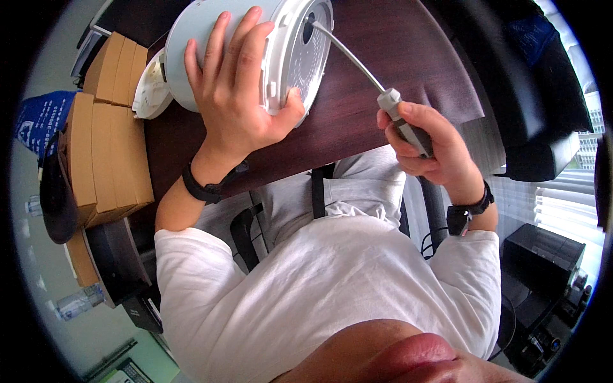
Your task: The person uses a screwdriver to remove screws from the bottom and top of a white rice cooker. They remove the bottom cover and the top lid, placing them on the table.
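Observation:
A white drum-shaped appliance, likely a rice cooker (pixel 177 48), lies on its side on the dark wooden table, its vented base (pixel 305 70) turned right. My left hand (pixel 231 96) grips it, fingers spread along the side wall and thumb over the base rim. In my right hand (pixel 440 135) is a screwdriver (pixel 359 62) with a grey handle, fingers wrapped round it. Its long metal shaft slants up and left, with the tip at the dark round opening (pixel 310 30) in the base. Whether the tip touches anything inside is hidden.
A round white lid-like part (pixel 153 89) sits left of the appliance. Cardboard boxes (pixel 115 153) line the table's left side. Beyond the table's right edge stands a black chair (pixel 543 96). A black machine (pixel 543 255) is at lower right, a plastic bottle (pixel 80 301) at lower left.

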`<state>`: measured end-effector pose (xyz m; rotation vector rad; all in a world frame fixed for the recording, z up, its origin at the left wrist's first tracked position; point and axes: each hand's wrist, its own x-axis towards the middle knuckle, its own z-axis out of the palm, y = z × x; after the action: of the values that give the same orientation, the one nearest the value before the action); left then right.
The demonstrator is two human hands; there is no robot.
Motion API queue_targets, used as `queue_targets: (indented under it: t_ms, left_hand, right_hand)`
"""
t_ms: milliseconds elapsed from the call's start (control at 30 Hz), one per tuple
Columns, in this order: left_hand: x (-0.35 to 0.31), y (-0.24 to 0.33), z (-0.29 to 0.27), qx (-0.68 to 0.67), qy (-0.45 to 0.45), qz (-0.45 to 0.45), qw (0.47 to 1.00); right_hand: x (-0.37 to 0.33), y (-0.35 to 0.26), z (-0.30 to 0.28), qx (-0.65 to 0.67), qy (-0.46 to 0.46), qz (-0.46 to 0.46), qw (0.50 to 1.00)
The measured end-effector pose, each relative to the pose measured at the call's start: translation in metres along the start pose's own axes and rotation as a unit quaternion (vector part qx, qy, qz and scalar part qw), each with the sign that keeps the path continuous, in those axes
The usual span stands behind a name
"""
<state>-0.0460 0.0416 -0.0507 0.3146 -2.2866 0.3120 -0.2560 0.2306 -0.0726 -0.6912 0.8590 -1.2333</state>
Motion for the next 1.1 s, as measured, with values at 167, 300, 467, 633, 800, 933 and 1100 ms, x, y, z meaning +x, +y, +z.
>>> queue_targets:
  t_ms: [167,300,467,633,800,933,1100]
  left_hand:
    - [0.002,0.007,0.001,0.02,0.003,0.002,1.0]
    - [0.002,0.013,0.006,0.051,-0.001,-0.007,0.999]
    - [-0.002,0.016,0.011,0.049,0.042,-0.02,0.998]
    - [-0.003,0.02,0.011,0.077,0.03,-0.026,0.996]
    - [0.003,0.016,0.008,0.059,0.018,-0.024,0.998]
    - [0.006,0.006,0.003,0.029,0.01,-0.012,0.999]
    - [0.006,-0.001,-0.001,0.002,0.002,-0.003,1.0]
  right_hand:
    - [-0.012,-0.04,-0.003,-0.097,0.033,0.044,0.994]
    - [-0.013,-0.076,0.0,-0.108,0.01,0.096,0.989]
    - [-0.01,-0.094,0.004,-0.058,-0.06,0.136,0.987]
    - [-0.008,-0.089,0.006,-0.309,-0.006,0.076,0.948]
    - [0.001,-0.064,-0.003,-0.763,0.079,-0.128,0.628]
    - [0.025,-0.068,-0.043,-0.865,0.178,-0.327,0.337]
    - [0.044,-0.061,-0.086,-0.834,0.179,-0.406,0.327]
